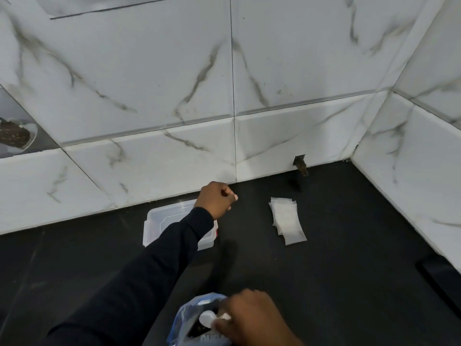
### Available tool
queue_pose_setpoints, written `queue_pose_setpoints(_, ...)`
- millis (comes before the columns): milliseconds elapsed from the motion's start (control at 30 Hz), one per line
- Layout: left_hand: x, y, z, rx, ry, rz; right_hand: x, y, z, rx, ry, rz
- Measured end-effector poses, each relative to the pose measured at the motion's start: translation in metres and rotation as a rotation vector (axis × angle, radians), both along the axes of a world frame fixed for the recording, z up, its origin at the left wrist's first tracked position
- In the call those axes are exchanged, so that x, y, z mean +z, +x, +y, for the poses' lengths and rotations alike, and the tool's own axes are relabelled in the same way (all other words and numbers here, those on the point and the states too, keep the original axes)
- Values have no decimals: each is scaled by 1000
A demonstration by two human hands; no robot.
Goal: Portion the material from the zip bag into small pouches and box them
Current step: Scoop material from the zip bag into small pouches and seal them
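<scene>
The pouches lie long-axis front-to-back, right of the curled, apparently empty left hand (the nearer one; the right hand grips the zip bag close in).

Black bench, veined white tiles
Grey veins cross the tiles; clear box, milky pouches, blue-tinted zip bag lower centre

Loads of open dark surface front-right, plus a gap between the box and pouch stack. Tiled walls block the back and right, and a small stub pokes out low.
</scene>
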State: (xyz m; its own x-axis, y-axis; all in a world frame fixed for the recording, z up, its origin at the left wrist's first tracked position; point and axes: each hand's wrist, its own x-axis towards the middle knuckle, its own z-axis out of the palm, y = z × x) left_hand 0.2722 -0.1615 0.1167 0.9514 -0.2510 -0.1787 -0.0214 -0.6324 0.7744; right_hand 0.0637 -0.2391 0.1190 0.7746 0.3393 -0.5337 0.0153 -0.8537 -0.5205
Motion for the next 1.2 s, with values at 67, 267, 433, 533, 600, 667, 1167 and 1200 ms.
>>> queue_pose_setpoints(67,-8,1,-4,-21,4,23,-8,5,18,109,-156,22)
queue_pose_setpoints(267,-38,7,-21,-66,40,101,-15,3,31,178,-190,48)
queue_pose_setpoints(433,-60,10,-53,-91,43,175,-7,6,9,22,-84,81)
queue_pose_setpoints(533,-69,13,-76,-89,-4,262,-3,13,-35,-379,138,-95)
queue_pose_setpoints(600,-73,12,-92,-78,-41,328,-21,29,-76,-707,228,-263)
queue_pose_setpoints(667,-81,11,-109,-46,-52,377,-48,55,-121,-977,202,-428)
queue_pose_setpoints(1167,-134,-4,-153,121,96,352,-144,127,-198,-1196,29,-315)
queue_pose_setpoints(1200,-132,-6,-152,124,83,343,-145,126,-197,-1200,47,-321)
